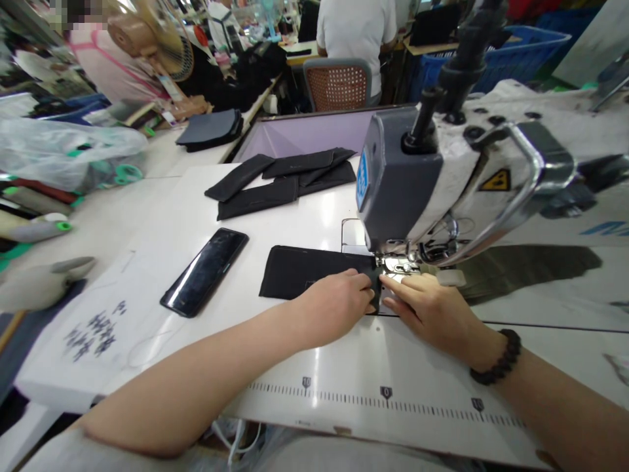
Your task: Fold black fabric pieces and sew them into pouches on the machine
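Note:
A flat black fabric piece (299, 272) lies on the white sewing table, its right end under the presser foot of the sewing machine (403, 177). My left hand (339, 301) rests on that right end, fingers bent and pressed together on the cloth. Beside the needle area, my right hand (422, 305) has its index finger and thumb apart, the fingertips at the fabric's right edge. Whether it grips anything does not show. A dark bracelet (497, 357) circles the right wrist.
A black phone (205, 272) lies left of the fabric. Several folded black pieces (258, 200) are behind it. Thread cones (34, 228) and a plastic bag (69, 154) sit at the left. Dark green fabric (531, 269) lies under the machine arm. A person in white (356, 33) sits ahead.

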### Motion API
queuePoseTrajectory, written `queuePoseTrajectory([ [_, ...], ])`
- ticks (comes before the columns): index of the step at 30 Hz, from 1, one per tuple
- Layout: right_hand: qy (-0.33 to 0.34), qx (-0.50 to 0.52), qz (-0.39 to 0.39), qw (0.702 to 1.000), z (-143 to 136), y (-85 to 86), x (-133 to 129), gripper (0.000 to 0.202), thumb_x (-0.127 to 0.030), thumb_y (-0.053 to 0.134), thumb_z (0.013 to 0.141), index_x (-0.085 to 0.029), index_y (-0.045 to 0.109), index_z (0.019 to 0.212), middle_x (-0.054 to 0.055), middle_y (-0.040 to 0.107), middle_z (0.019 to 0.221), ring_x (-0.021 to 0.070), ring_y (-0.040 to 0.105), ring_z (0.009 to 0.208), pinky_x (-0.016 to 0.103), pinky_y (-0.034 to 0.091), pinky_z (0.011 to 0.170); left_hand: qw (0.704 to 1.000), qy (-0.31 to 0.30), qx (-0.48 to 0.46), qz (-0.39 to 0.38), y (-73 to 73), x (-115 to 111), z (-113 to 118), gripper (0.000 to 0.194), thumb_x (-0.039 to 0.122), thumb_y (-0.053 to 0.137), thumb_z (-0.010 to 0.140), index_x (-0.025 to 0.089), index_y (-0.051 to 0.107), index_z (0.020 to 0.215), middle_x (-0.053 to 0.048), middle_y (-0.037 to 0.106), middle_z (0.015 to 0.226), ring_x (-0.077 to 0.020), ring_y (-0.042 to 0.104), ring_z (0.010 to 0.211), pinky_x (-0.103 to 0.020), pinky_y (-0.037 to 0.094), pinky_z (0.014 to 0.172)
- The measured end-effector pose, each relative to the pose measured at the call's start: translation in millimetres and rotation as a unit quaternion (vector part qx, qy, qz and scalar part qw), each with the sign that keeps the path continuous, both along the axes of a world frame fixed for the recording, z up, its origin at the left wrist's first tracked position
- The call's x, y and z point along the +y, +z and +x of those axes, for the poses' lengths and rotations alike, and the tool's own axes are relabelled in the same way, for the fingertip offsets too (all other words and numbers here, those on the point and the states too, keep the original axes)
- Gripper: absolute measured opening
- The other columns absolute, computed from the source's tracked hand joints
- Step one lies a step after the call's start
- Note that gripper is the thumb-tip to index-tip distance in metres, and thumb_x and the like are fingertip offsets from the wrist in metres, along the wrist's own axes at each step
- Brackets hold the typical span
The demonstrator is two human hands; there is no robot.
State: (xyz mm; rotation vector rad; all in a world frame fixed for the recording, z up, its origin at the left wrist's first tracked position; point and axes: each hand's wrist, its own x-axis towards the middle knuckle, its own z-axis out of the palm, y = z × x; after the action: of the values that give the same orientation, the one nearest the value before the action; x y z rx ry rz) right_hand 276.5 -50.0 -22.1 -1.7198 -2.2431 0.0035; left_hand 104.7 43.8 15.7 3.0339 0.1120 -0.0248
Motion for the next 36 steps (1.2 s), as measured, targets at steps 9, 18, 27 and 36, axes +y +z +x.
queuePoseTrajectory([
  [9, 0.151, 0.001, 0.039, 0.988, -1.2, 12.8, -10.2, 0.029, -0.028, 0.039, 0.088, -0.013, 0.063, 0.086, 0.002, 0.052, 0.058, 0.0128, 0.044, 0.055, 0.028, 0.033, 0.054, 0.999, -0.025, -0.022, -0.032, -5.6, -14.2, -15.8, 0.022, 0.014, 0.037, 0.088, 0.007, 0.058, 0.094, -0.010, 0.059, 0.101, -0.0177, 0.051, 0.101, -0.029, 0.043, 0.089],
  [18, 0.141, -0.013, 0.057, 0.988, -6.4, 11.1, -13.2, 0.027, -0.028, 0.041, 0.087, -0.013, 0.063, 0.086, 0.001, 0.051, 0.057, 0.0126, 0.043, 0.055, 0.028, 0.032, 0.055, 0.998, -0.022, -0.063, -0.002, -10.5, -14.8, -21.0, 0.027, 0.011, 0.037, 0.086, 0.003, 0.056, 0.103, -0.013, 0.056, 0.112, -0.0184, 0.049, 0.109, -0.028, 0.037, 0.098],
  [27, 0.068, -0.029, 0.024, 0.997, -2.1, 5.5, -6.9, 0.030, -0.033, 0.040, 0.087, -0.013, 0.060, 0.094, 0.002, 0.054, 0.060, 0.0142, 0.048, 0.057, 0.029, 0.032, 0.056, 0.997, -0.015, -0.067, 0.028, -16.5, 2.3, -9.9, 0.025, 0.011, 0.042, 0.085, 0.003, 0.056, 0.104, -0.013, 0.056, 0.113, -0.0180, 0.048, 0.110, -0.028, 0.037, 0.098],
  [36, 0.009, -0.061, 0.022, 0.998, -2.2, 3.8, -1.4, 0.027, -0.032, 0.045, 0.084, -0.014, 0.059, 0.100, 0.005, 0.062, 0.073, 0.0171, 0.053, 0.063, 0.028, 0.035, 0.058, 0.999, 0.017, -0.045, -0.001, -16.7, 20.9, 2.6, 0.023, 0.013, 0.042, 0.086, 0.004, 0.056, 0.103, -0.014, 0.054, 0.114, -0.0204, 0.047, 0.112, -0.030, 0.036, 0.100],
])
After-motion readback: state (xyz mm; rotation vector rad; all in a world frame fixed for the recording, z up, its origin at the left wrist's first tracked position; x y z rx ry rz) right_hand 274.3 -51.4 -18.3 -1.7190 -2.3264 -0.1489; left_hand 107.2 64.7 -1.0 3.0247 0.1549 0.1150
